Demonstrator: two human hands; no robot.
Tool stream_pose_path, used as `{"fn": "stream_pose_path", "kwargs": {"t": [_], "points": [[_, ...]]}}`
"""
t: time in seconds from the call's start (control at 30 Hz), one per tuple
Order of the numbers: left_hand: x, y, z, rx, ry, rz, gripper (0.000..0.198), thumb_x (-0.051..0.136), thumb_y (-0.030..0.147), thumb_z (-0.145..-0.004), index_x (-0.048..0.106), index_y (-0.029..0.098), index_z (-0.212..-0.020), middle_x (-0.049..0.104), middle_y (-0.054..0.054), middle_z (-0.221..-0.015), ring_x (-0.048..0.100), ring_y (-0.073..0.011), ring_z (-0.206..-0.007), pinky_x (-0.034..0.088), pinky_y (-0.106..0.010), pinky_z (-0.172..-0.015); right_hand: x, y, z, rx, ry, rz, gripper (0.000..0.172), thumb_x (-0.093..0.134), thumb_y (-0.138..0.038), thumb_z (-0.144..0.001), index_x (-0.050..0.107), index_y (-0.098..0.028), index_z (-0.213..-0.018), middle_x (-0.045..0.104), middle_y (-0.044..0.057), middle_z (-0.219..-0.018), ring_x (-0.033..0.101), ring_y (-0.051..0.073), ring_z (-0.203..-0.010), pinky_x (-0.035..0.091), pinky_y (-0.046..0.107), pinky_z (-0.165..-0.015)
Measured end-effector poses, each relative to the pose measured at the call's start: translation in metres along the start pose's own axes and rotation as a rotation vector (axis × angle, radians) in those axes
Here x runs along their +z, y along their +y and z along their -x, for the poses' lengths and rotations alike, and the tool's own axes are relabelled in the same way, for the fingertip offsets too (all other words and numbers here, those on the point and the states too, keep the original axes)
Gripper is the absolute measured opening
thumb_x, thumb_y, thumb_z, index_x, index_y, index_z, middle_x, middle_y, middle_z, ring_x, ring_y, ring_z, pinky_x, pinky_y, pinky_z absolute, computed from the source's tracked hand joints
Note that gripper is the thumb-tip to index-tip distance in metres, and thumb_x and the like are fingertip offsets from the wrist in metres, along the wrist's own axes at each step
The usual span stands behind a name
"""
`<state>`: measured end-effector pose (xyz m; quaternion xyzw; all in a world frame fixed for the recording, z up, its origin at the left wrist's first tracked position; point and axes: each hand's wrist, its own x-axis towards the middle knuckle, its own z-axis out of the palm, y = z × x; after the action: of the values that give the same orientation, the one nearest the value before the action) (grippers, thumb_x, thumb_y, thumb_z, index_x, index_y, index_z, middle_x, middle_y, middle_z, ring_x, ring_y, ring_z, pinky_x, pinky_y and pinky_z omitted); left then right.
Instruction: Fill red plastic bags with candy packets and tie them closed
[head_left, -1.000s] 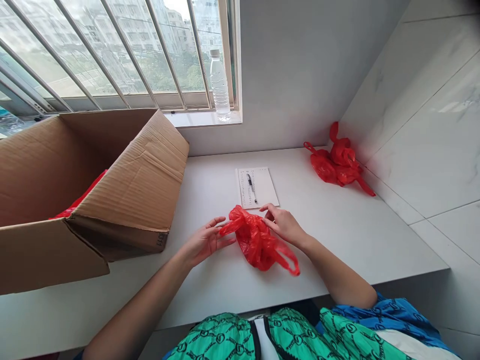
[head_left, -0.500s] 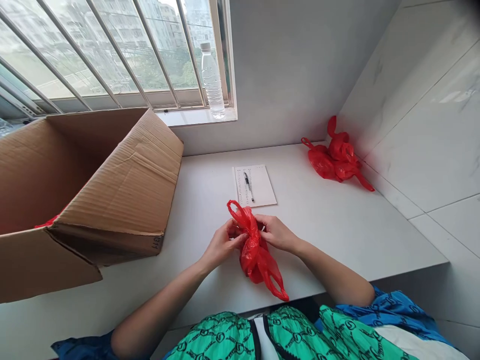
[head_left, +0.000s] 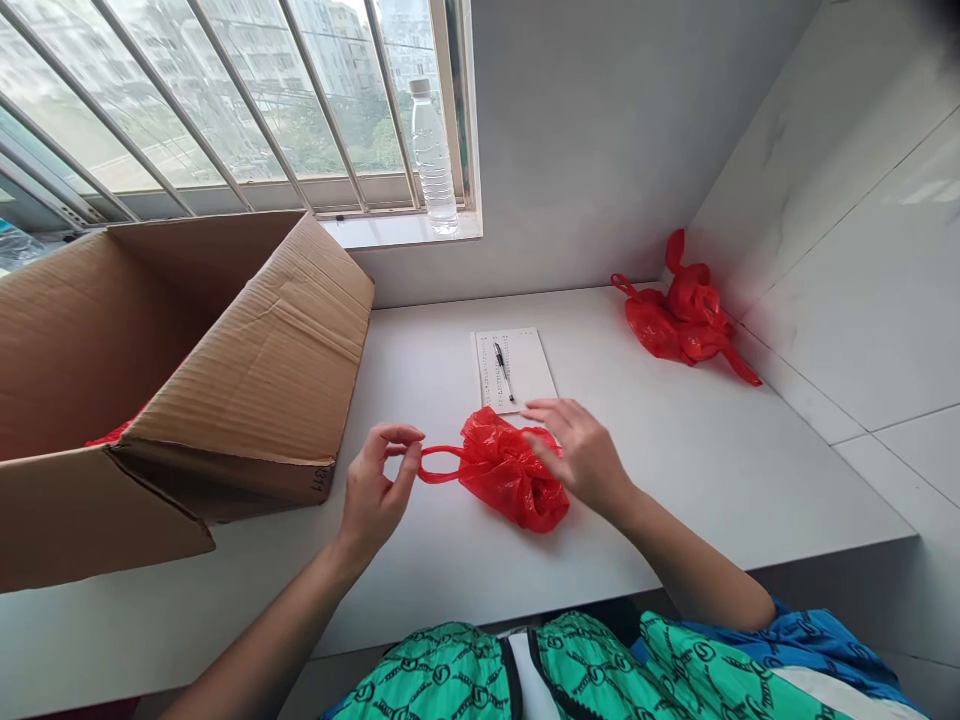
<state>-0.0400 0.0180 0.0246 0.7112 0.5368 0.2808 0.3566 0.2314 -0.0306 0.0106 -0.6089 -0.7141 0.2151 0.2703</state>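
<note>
A crumpled red plastic bag (head_left: 514,475) lies on the white counter (head_left: 675,470) in front of me. My left hand (head_left: 375,480) pinches the bag's looped handle (head_left: 439,465) between thumb and fingers at the bag's left side. My right hand (head_left: 577,450) is spread open, its fingertips at or just over the top of the bag. Whether they touch it, I cannot tell. Just beyond the bag lies a sheet of printed paper (head_left: 525,365) with a black pen (head_left: 504,370) on it.
A second bunched red bag (head_left: 679,325) lies in the far right corner against the tiled wall. A large open cardboard box (head_left: 225,370) fills the left, with red plastic (head_left: 112,436) showing inside. A water bottle (head_left: 433,160) stands on the barred window's sill.
The bag has gone from held upright between both hands to lying bunched on the counter. My left hand has moved left with its handle, and my right hand has opened.
</note>
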Motion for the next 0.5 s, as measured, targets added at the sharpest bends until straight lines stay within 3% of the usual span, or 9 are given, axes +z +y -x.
{"fn": "stream_pose_path", "kwargs": {"t": [0.03, 0.1, 0.2, 0.33, 0.5], "points": [[0.003, 0.005, -0.002, 0.125, -0.035, -0.052, 0.015, 0.052, 0.031, -0.095, 0.057, 0.022, -0.105, 0.065, -0.007, -0.110, 0.063, -0.0214, -0.103, 0.052, -0.034, -0.089, 0.006, -0.005, 0.004, -0.056, -0.045, 0.019, 0.041, 0.047, -0.038, -0.099, 0.054, -0.017, -0.134, 0.059, 0.013, -0.137, 0.052, 0.028, -0.128, 0.041, 0.046, -0.109], [0.016, 0.010, -0.008, 0.356, -0.234, -0.187, 0.025, 0.051, 0.030, -0.096, 0.058, 0.023, -0.118, 0.060, -0.010, -0.130, 0.056, -0.0252, -0.122, 0.044, -0.041, -0.105, 0.022, -0.009, 0.013, -0.101, -0.173, 0.077, 0.060, 0.051, -0.045, -0.097, 0.041, -0.013, -0.147, 0.045, 0.016, -0.151, 0.040, 0.030, -0.140, 0.032, 0.051, -0.117], [0.045, 0.001, -0.015, 0.541, -0.504, -0.386, 0.053, 0.051, 0.032, -0.097, 0.040, 0.021, -0.147, 0.037, -0.012, -0.156, 0.032, -0.0305, -0.145, 0.022, -0.051, -0.120, 0.049, 0.001, 0.026, -0.017, -0.308, 0.156, 0.076, 0.050, -0.051, -0.095, 0.028, -0.007, -0.153, 0.030, 0.021, -0.158, 0.027, 0.032, -0.148, 0.028, 0.053, -0.120], [0.074, -0.024, -0.018, 0.605, -0.582, -0.434, 0.068, 0.049, 0.036, -0.098, 0.021, 0.014, -0.156, 0.023, -0.015, -0.161, 0.017, -0.0320, -0.151, 0.013, -0.052, -0.123, 0.067, 0.017, 0.034, 0.015, -0.332, 0.145, 0.081, 0.042, -0.058, -0.096, 0.022, -0.007, -0.156, 0.025, 0.021, -0.160, 0.023, 0.030, -0.149, 0.027, 0.052, -0.120], [0.078, -0.033, -0.014, 0.612, -0.579, -0.457, 0.074, 0.045, 0.044, -0.099, 0.013, 0.016, -0.158, 0.016, -0.014, -0.163, 0.013, -0.0330, -0.151, 0.015, -0.051, -0.123, 0.068, 0.018, 0.034, 0.017, -0.329, 0.152, 0.081, 0.036, -0.061, -0.097, 0.023, -0.005, -0.155, 0.027, 0.022, -0.159, 0.023, 0.030, -0.149, 0.026, 0.051, -0.121]]}}
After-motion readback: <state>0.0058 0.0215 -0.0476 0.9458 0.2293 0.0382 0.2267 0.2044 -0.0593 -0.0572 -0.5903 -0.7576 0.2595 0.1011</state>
